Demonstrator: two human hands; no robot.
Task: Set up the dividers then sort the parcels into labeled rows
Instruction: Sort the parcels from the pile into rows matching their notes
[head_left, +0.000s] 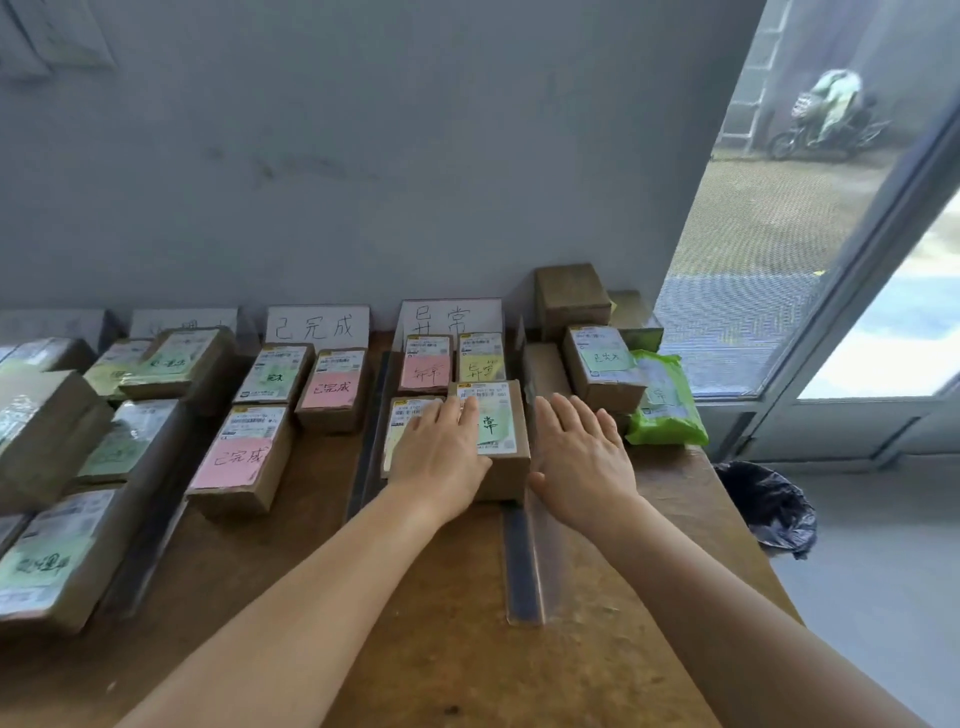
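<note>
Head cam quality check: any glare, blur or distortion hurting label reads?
Head view: daylight enters through the glass door at right, blown out at its lower pane; wide-angle bending curves the door frame; the left-edge parcels are smeared, with glare on their tape; the signs and the box between the left hand and right hand read sharply.

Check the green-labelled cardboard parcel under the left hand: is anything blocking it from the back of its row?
Yes. The green-labelled cardboard parcel under the left hand has a yellow-labelled cardboard parcel directly behind it, filling the space up to the white sign card. The right hand rests flat beside the parcel, across the clear plastic divider.
</note>
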